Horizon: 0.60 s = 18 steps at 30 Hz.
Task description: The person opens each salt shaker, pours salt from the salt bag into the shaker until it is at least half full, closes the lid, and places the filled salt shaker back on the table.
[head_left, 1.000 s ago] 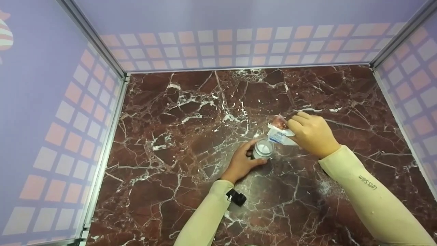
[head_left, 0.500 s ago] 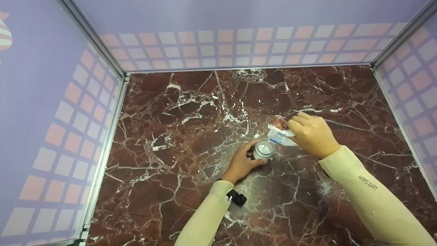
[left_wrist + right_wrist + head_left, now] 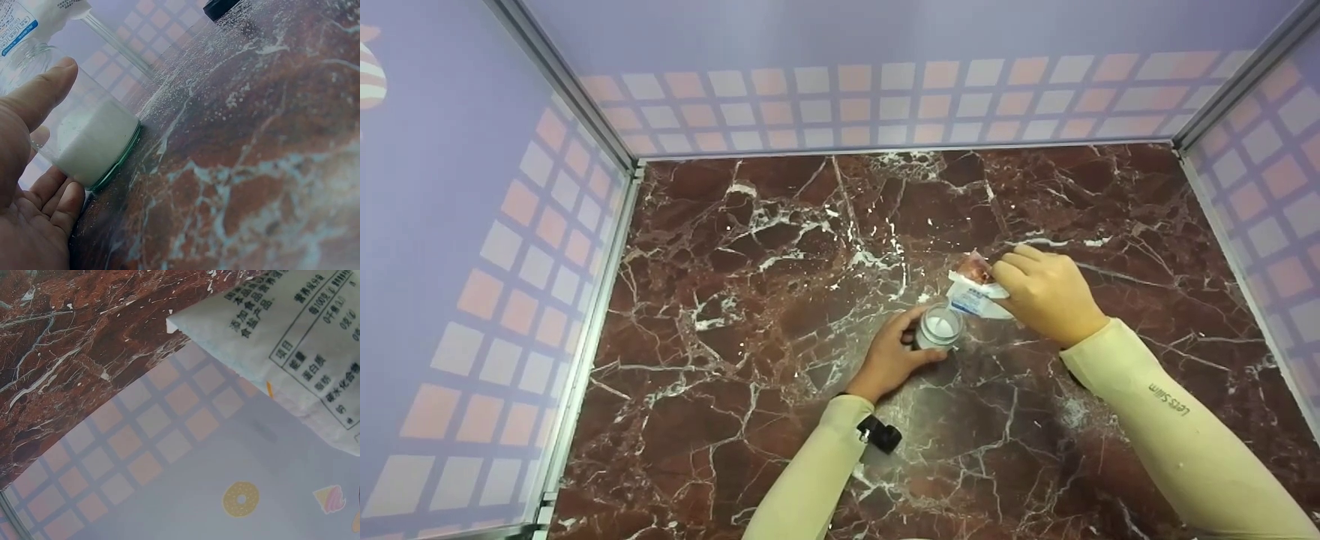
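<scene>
A clear glass jar (image 3: 939, 330), partly filled with white granules, stands on the marbled table. My left hand (image 3: 894, 356) grips its side; in the left wrist view the thumb lies across the jar (image 3: 101, 143) and the fingers reach around behind it. Close to the mouth of the jar is a plastic salt bag (image 3: 976, 300), white with blue print and a see-through reddish part. My right hand (image 3: 1039, 292) holds this bag from above with curled fingers. Printed text and a table cover the bag (image 3: 304, 354) in the right wrist view. Whether granules are pouring is too small to tell.
White granules and flakes (image 3: 236, 97) lie scattered over the marbled tabletop (image 3: 697, 420). Lilac panels (image 3: 885, 30) with pink and white squares enclose the back and sides. A black object (image 3: 220, 8) shows at the top of the left wrist view.
</scene>
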{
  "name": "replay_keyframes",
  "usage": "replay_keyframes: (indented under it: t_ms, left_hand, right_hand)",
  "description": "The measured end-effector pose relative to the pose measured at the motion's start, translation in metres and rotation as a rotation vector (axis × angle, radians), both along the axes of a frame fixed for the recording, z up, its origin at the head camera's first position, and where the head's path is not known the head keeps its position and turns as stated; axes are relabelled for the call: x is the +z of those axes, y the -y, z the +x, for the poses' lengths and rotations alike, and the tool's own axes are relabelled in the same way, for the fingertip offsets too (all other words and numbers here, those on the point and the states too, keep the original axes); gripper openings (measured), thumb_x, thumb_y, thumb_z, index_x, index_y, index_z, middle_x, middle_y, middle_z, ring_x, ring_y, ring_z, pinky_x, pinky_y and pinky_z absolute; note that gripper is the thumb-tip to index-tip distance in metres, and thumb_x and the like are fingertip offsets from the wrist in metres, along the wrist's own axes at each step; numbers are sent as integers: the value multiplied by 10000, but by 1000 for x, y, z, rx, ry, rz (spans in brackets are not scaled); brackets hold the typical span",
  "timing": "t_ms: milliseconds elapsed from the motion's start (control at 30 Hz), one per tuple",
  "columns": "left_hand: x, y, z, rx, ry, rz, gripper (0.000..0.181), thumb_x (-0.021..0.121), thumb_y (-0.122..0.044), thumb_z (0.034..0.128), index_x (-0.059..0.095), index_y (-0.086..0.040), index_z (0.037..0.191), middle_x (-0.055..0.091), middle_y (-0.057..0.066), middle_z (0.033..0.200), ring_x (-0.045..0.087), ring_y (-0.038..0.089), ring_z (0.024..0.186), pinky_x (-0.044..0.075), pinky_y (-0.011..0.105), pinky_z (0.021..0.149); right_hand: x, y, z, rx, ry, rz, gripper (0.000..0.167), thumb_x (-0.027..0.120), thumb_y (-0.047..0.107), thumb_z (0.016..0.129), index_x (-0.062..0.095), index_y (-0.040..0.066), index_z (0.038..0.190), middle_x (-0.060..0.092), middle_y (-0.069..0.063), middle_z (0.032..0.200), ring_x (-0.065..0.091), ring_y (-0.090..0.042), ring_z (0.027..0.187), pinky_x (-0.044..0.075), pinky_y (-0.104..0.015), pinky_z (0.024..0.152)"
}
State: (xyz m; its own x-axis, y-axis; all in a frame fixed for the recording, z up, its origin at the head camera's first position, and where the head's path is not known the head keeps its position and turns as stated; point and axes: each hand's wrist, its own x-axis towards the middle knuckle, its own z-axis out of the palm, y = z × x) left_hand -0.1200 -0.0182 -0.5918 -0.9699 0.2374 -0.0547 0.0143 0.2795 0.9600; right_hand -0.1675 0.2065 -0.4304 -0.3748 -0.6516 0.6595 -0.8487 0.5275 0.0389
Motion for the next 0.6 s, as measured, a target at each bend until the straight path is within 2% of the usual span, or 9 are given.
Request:
replay_keyframes:
  t_ms: [200, 267, 467, 600]
  left_hand:
    - [-1, 0, 1, -1, 5, -5, 791, 920, -324, 741, 583, -297, 1457, 614, -29, 1275, 577, 100, 1091, 500, 290, 966]
    - [-1, 0, 1, -1, 9, -6, 797, 921, -325, 738, 581, -302, 1459, 613, -32, 1277, 578, 102, 1091, 501, 290, 967]
    - [0, 1, 1, 9, 5, 11, 776, 930, -275, 756, 590, -274, 1454, 608, -22, 1265, 567, 112, 1102, 497, 299, 970]
    - [-1, 0, 1, 17, 6, 8, 772, 932, -292, 748, 599, -270, 1444, 605, -24, 1255, 567, 105, 1087, 498, 291, 960]
  right_hand:
    - [0, 0, 1, 0, -4, -13, 307, 667, -32, 798, 412, 79, 668, 465, -79, 605, 366, -250, 552, 319, -367, 474]
    - [0, -1, 1, -1, -3, -10, 302, 656, -54, 777, 409, 81, 667, 462, -78, 603, 358, -244, 553, 311, -358, 475]
    - [-1, -3, 2, 1, 0, 5, 400, 788, -54, 633, 413, 78, 679, 460, -71, 596, 344, -223, 560, 295, -327, 481]
    - [-1, -5, 3, -11, 1, 4, 407, 793, -38, 617, 409, 82, 678, 457, -67, 595, 352, -229, 556, 297, -324, 466]
